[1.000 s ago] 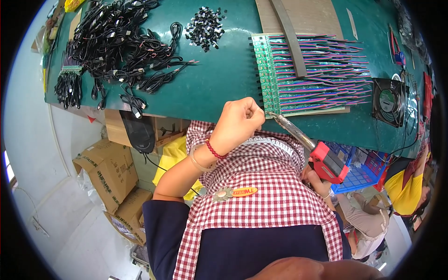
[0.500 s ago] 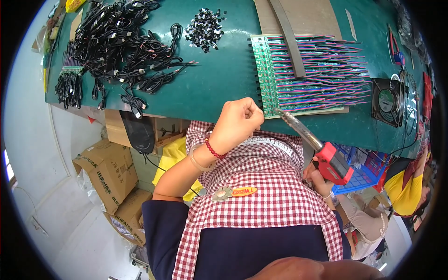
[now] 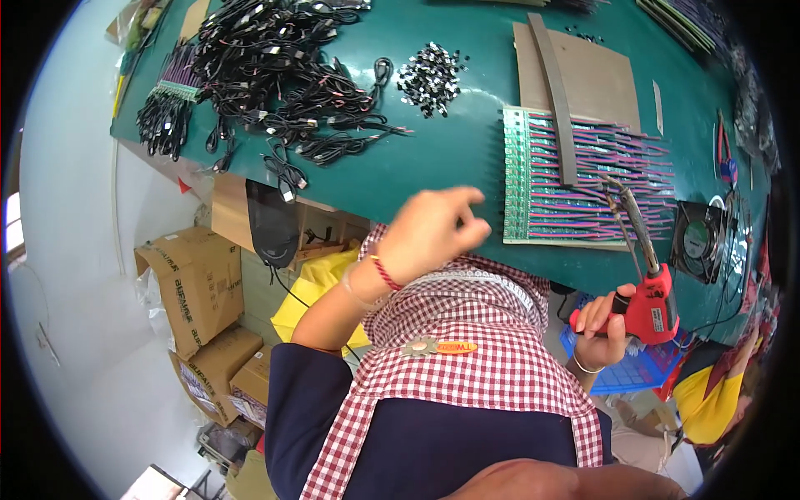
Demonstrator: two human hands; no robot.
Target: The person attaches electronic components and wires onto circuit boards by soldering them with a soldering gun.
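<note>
Clock from checked apron (image 3: pixel 479 383): right hand (image 3: pixel 602 327) at 2, wrapped around red soldering gun (image 3: pixel 655 307), barrel angled toward 11. Left hand (image 3: pixel 432 232) at 11, thumb and forefinger parted, nothing visible between. Beyond, at 12, green circuit boards (image 3: pixel 517 187); hot tip best kept off wires (image 3: pixel 600 210).

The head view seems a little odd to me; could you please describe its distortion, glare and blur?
Head view: the green table's front edge bows, with black rimming the image; head view: pale sheen beside the pile of small parts, washed-out window at far left; head view: left hand seems slightly soft.
</note>
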